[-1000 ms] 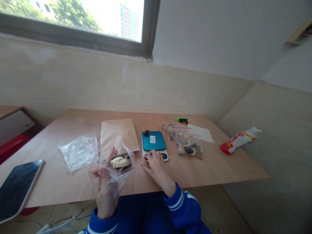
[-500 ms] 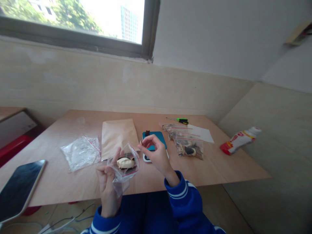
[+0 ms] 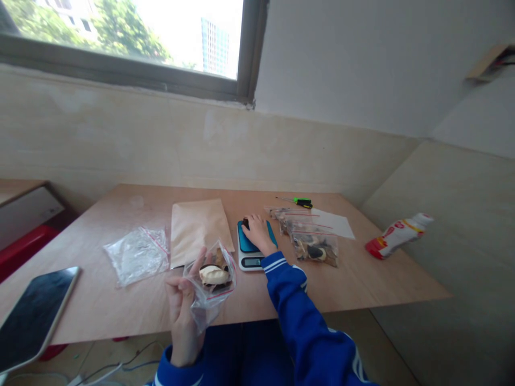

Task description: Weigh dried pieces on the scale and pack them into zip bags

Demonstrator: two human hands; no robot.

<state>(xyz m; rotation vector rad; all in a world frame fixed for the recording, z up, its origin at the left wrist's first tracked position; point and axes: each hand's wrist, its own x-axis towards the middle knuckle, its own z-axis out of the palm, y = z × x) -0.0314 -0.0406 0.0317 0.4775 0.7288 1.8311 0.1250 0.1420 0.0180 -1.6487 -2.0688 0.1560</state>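
My left hand grips a clear zip bag by its side. Inside the bag lie a cream-coloured oval piece and some brown dried pieces; what kind they are I cannot make out. My right hand reaches over the blue platform of a small kitchen scale. Its thumb and fingertips close around a small dark brown piece at the platform's far left corner. The scale's display faces me, its digits too small to read.
Left of the scale lie a brown paper bag and a clear plastic bag; a tablet rests at the table's left edge. To the right are filled zip bags, white paper, screwdrivers and a red-white bottle.
My right hand has moved from beside the zip bag's mouth forward onto the scale, to the dark brown piece. The left hand still holds the zip bag, slightly lower and further right.
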